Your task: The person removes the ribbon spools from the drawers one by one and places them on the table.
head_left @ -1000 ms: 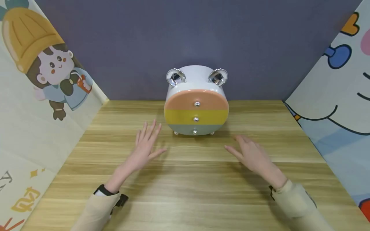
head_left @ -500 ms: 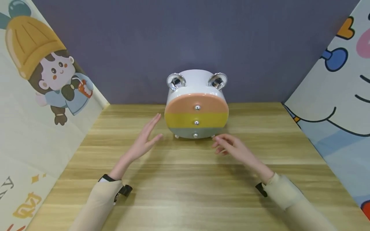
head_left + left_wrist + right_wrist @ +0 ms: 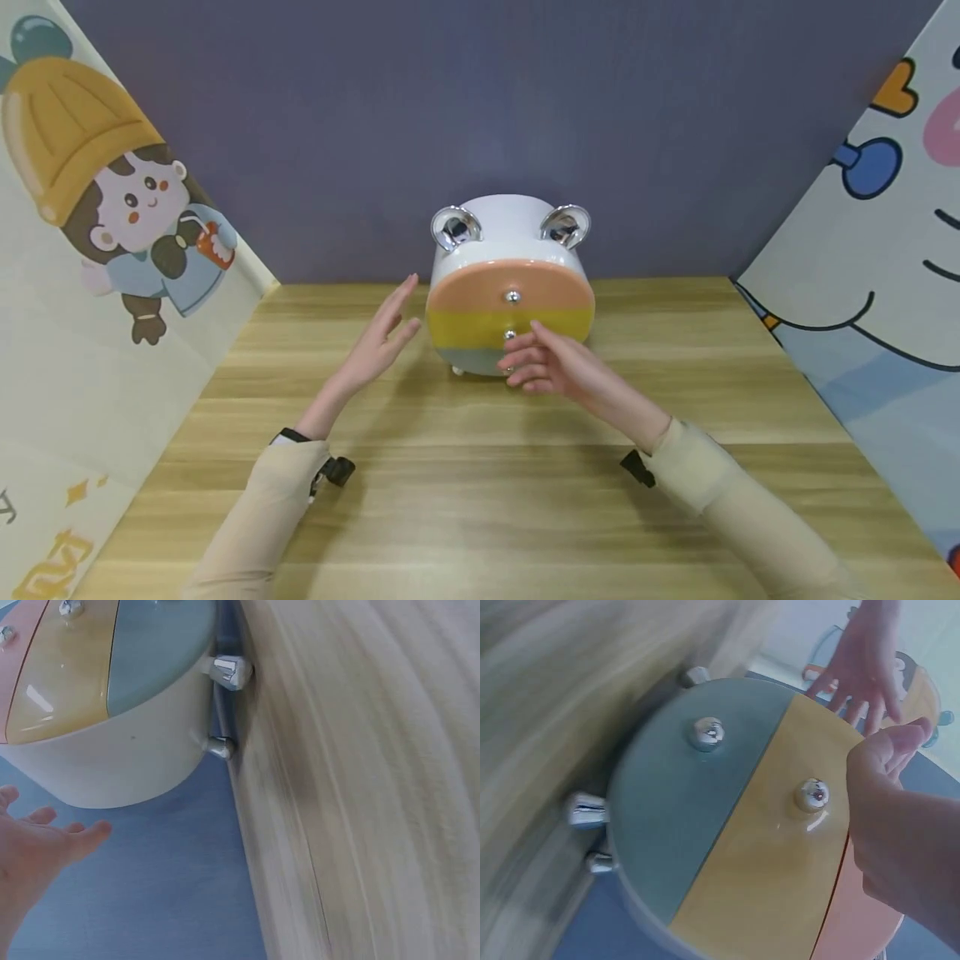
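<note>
A small white drawer box [image 3: 508, 227] with silver ears stands on the wooden table, its rounded front banded in orange, yellow and grey-green. Each band carries a round silver knob [image 3: 812, 795]. My left hand [image 3: 371, 350] is beside the box's left side, fingers extended, holding nothing; in the left wrist view its fingers [image 3: 88, 838] are spread a little apart from the white side wall. My right hand [image 3: 558, 364] is in front of the box with fingers slightly bent and holding nothing. In the head view it overlaps the lower right of the front and hides part of the bottom knob.
Short silver feet [image 3: 231, 672] hold the box off the wooden table [image 3: 465, 500]. Behind it rises a dark blue-grey wall [image 3: 337, 125]. Cartoon-printed panels flank the table: a child in a yellow hat [image 3: 82, 125] at left, and a white panel [image 3: 900, 275] at right.
My right hand has moved left and slightly up, from right of the box to before its front. My left hand has turned edgewise beside the box. The head view has tilted up slightly.
</note>
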A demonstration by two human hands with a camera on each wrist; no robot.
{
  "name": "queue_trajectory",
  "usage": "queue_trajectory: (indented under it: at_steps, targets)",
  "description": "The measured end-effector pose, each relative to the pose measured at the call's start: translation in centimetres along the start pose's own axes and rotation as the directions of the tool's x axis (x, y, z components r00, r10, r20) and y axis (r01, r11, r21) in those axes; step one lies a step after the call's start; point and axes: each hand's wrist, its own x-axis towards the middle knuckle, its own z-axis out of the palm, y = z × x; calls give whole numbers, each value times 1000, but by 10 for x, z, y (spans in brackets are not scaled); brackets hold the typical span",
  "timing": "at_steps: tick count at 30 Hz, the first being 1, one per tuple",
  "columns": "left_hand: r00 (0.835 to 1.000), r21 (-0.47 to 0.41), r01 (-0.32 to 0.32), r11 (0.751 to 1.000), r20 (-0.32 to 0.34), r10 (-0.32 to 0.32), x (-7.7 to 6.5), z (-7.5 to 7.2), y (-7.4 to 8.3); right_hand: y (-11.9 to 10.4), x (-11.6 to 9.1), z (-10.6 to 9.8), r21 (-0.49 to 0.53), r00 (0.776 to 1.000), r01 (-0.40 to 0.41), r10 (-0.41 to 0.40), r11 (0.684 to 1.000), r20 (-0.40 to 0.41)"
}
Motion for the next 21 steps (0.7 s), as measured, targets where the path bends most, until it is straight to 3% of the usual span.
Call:
queue_trajectory:
  at_steps: [3, 6, 10, 14, 21]
  targets:
    - [1000, -32, -1, 999, -8, 0, 6, 0, 4, -5, 9, 1, 30, 1000, 2, -2, 1000, 8]
    - [1000, -62, -6, 998, -7, 6, 12, -2, 17, -9, 18, 1, 70, 1000, 5, -7, 998, 20]
    - [999, -91, -47, 995, -14, 46, 21, -1, 27, -12, 23, 0, 123, 999, 13, -18, 992, 46]
    - [998, -114, -67, 991, -22, 65, 31, 0, 27, -13, 26, -1, 163, 997, 27, -39, 986, 70]
    - [999, -152, -21, 988, -44, 14, 49, 0, 19, -16, 32, -1, 192, 996, 33, -48, 981, 77]
